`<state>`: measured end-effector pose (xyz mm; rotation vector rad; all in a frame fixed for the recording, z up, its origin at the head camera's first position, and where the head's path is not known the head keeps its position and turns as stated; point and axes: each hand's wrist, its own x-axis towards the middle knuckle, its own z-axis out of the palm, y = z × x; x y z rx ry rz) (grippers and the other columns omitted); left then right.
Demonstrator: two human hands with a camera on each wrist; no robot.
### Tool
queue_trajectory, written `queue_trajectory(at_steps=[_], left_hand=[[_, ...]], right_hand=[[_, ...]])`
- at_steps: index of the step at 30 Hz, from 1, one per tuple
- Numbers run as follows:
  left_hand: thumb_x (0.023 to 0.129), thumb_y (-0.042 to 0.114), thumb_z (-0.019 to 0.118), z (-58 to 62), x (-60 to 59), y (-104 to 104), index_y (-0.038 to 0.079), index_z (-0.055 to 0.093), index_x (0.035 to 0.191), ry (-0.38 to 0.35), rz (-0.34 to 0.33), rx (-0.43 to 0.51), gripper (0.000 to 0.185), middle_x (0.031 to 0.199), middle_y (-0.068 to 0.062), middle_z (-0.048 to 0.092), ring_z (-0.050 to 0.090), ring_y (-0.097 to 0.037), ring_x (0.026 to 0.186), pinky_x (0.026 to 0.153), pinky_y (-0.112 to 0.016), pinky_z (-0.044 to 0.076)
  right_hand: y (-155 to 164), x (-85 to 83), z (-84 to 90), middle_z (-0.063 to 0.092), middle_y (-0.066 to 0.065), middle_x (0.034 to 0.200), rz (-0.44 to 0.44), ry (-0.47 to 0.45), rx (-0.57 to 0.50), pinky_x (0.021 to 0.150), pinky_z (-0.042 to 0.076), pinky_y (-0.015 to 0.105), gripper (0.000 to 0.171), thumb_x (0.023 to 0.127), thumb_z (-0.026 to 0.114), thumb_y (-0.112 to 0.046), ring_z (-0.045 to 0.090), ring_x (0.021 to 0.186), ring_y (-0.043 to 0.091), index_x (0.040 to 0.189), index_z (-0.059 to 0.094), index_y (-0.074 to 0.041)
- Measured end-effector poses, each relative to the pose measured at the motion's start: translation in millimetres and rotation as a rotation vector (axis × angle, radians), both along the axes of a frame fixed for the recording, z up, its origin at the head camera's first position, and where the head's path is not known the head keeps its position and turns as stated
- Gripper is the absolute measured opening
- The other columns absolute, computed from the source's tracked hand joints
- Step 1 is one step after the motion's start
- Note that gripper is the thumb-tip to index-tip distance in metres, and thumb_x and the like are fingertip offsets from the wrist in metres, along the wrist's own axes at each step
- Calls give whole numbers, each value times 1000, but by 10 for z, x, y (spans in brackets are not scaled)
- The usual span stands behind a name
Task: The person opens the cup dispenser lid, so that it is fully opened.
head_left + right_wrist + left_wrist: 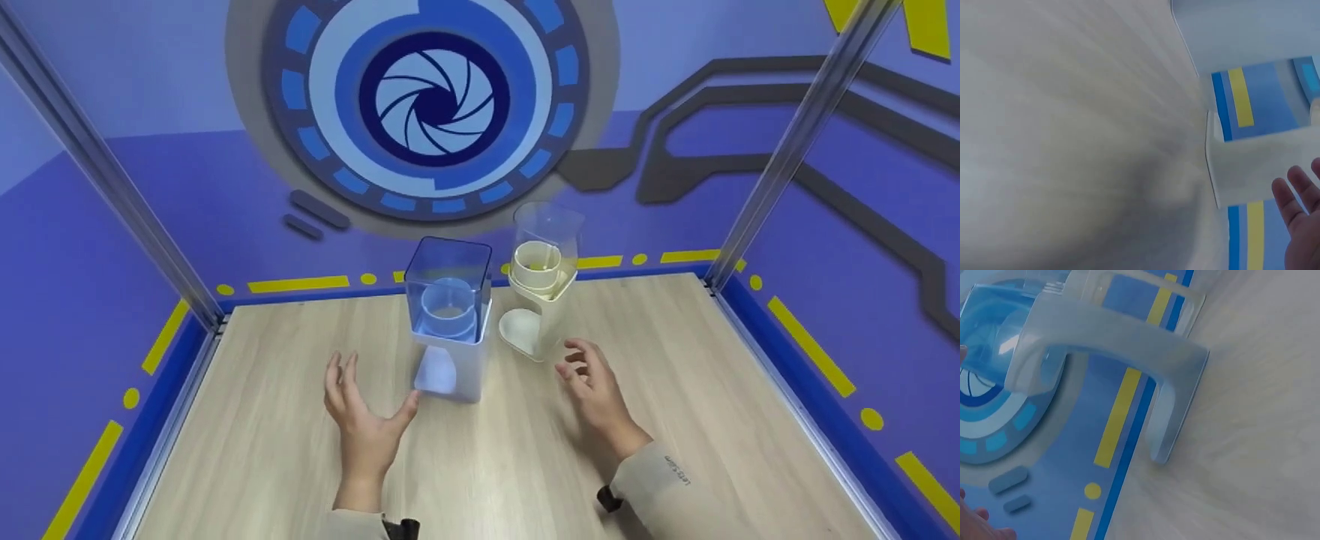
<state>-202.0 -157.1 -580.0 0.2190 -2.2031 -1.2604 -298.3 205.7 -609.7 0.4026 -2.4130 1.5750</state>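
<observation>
Both hands are empty and loose here, fingers spread and a bit curled, holding nothing. The left hand (360, 416) sits just short of the blue dispenser (448, 319), thumb tip pointing at its base and nearly touching the lower left corner; I can't tell whether it makes contact. The dispenser stands upright, long axis vertical, just ahead and to the right of those fingers. The right hand (592, 386) has its fingertips aimed forward-left at the cream dispenser (541, 281), close to its foot but apart from it. That one stands upright too, a little farther back and beside the blue one, apparently touching it. So each hand is nearer its own dispenser, left closer than right. The table (262, 450) is under everything. Both wrist views are badly smeared: the left one shows the blue dispenser's white base (1123, 354) from low down, and the right one only catches a few fingertips (1303, 225) at the edge.
</observation>
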Motion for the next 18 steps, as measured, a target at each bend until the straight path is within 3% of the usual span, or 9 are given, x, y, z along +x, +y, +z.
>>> queue_trajectory(at_steps=[4,9,18], left_hand=[[70,44,96,-7,-27,130,19,29,163,17,-36,28,117,172,-6,13,13,-36,158,119,-73,32],[68,47,96,2,-75,275,14,32,161,41,-57,82,117,170,-5,18,16,-35,158,122,-71,28],[66,48,98,-8,-157,478,16,32,161,24,-105,152,120,168,-3,21,28,-28,154,123,-49,41]], right_hand=[[-188,-12,-8,59,12,140,58,-35,-66,96,56,32,48,103,65,-27,61,123,34,145,54,-7],[-365,-68,14,61,5,138,94,-55,-116,97,56,28,44,103,65,-24,61,125,38,144,55,-12],[-619,-237,73,57,13,151,179,-77,-224,111,51,29,54,104,63,-21,53,140,43,155,47,-10]])
